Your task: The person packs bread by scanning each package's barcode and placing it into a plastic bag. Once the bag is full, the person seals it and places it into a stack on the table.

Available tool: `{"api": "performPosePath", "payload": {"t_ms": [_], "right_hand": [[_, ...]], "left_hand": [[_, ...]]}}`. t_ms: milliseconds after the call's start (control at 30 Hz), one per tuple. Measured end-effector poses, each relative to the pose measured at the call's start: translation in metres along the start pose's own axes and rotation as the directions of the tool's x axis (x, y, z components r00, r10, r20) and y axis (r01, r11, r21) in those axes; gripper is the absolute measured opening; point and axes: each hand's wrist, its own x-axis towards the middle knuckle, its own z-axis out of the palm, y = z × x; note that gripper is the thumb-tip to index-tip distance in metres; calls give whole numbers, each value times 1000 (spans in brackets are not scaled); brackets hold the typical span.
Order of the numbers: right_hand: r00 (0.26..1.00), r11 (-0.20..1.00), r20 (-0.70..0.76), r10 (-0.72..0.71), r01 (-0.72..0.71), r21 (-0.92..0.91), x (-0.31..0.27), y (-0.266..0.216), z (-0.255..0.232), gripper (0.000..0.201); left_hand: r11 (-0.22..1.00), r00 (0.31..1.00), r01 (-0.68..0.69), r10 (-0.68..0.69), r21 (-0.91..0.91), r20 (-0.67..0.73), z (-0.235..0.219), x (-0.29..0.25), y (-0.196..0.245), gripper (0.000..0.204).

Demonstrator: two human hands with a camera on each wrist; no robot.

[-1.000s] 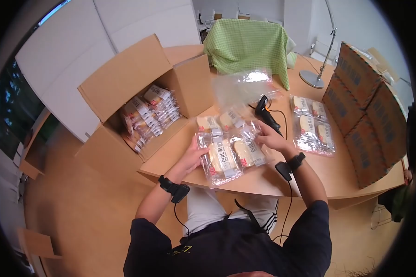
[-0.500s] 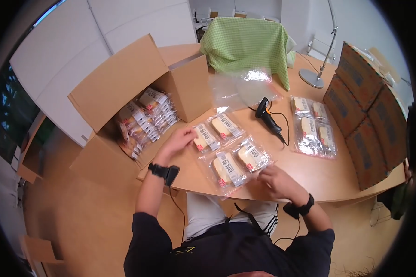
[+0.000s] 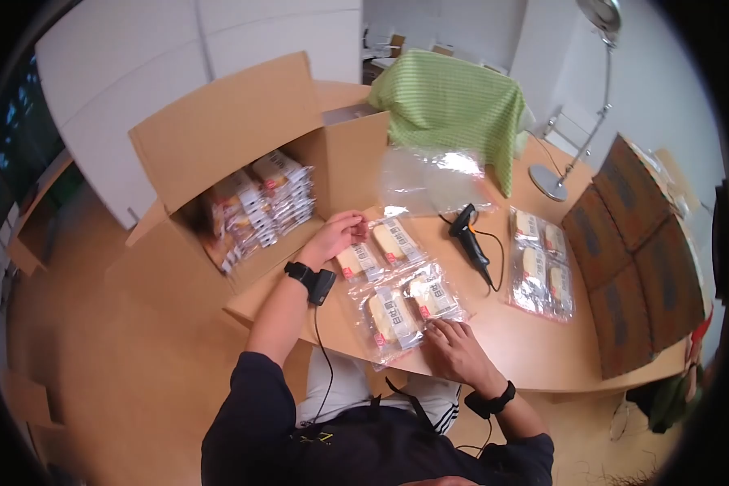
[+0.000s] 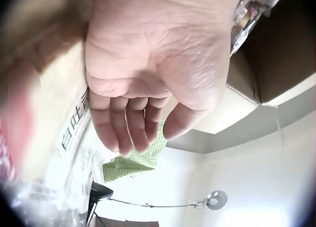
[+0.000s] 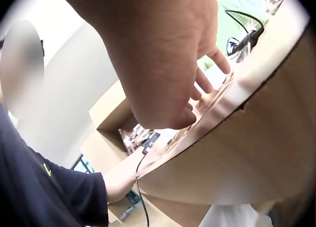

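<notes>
A clear plastic bag of several wrapped bread slices lies flat on the table near its front edge. At the bag's far left corner is my left hand, its fingers loosely bent beside a bread packet; the left wrist view shows the palm with nothing in it. My right hand is at the bag's near right corner, palm down, fingertips right at the plastic. The right wrist view has that hand low over the table edge, its fingers slightly bent and the bag partly hidden behind them.
At left an open cardboard box holds stacked bread packets. Beyond the bag lie a black scanner with its cable and clear plastic bags. To the right are another bread bag, stacked brown boxes and a lamp.
Both hands have let go of the bread bag, which now lies flat. The left hand went up to its far left corner, the right hand down to its near right one. The head view shifted.
</notes>
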Motion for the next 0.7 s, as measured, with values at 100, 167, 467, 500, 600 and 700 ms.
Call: {"api": "performPosePath", "payload": {"t_ms": [100,167,467,500,600,700], "right_hand": [[999,999,-48,10,-8,34,15,-10,-4,47],[996,998,-83,17,-12,66,26,-15,-11,41],[992,996,98,-80,76,40,32,7,-3,40],[989,994,111,-102,98,38,34,7,-3,40],[992,992,129,-6,22,-122,36,4,-1,49],[992,994,94,83,-76,-78,45,5,-3,53]], "left_hand": [[996,995,-57,63,-71,79,-7,2,-8,15],[994,996,-79,82,-74,35,-1,-2,-8,15],[984,990,-84,100,-158,97,-10,1,-10,15],[980,990,-103,118,-168,80,-10,1,-9,15],[982,993,-84,96,-168,65,-1,-5,-4,13],[984,989,-79,97,-157,112,-7,-1,-9,15]]}}
